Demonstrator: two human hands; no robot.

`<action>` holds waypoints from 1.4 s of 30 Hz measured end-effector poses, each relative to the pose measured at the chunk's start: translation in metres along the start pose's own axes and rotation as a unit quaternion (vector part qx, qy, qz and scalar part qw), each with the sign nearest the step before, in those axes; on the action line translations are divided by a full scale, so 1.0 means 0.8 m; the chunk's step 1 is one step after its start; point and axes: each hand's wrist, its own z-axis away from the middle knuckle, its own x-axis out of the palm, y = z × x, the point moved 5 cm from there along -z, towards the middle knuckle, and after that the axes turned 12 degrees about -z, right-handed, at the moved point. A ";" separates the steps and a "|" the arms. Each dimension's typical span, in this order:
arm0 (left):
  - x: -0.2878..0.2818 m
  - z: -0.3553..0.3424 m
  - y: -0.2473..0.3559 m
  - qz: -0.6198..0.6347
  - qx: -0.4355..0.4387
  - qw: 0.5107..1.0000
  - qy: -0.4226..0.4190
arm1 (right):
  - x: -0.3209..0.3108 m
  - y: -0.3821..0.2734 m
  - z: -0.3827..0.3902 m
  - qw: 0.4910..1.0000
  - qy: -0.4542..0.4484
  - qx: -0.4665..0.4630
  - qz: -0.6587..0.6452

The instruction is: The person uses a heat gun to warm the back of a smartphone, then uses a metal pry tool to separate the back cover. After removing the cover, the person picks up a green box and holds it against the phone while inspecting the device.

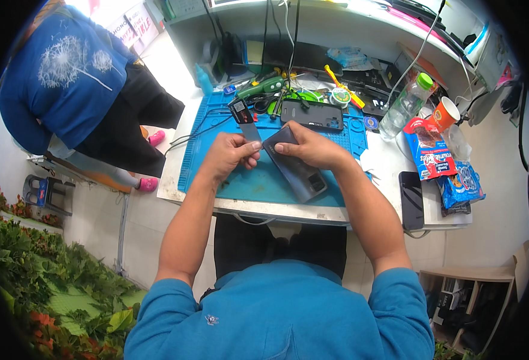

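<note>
Grey flat tool (pixel 250 131) sits pinched in the left hand (pixel 228 155); right hand (pixel 311 146) grips dark phone (pixel 303 179); a slip could scratch it

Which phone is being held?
The grey phone, in the right hand; the black phone lies untouched on the table, right of the mat.
</note>
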 end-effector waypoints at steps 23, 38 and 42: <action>0.005 -0.007 -0.001 -0.074 -0.019 0.993 -0.092 | -0.008 0.001 0.001 0.994 -0.043 0.012 0.101; 0.009 -0.016 0.001 -0.123 -0.018 0.982 -0.144 | -0.005 -0.003 0.002 0.992 -0.059 0.053 0.096; 0.004 -0.018 -0.001 -0.079 -0.040 0.987 -0.132 | -0.008 0.004 -0.002 0.997 -0.047 0.043 0.044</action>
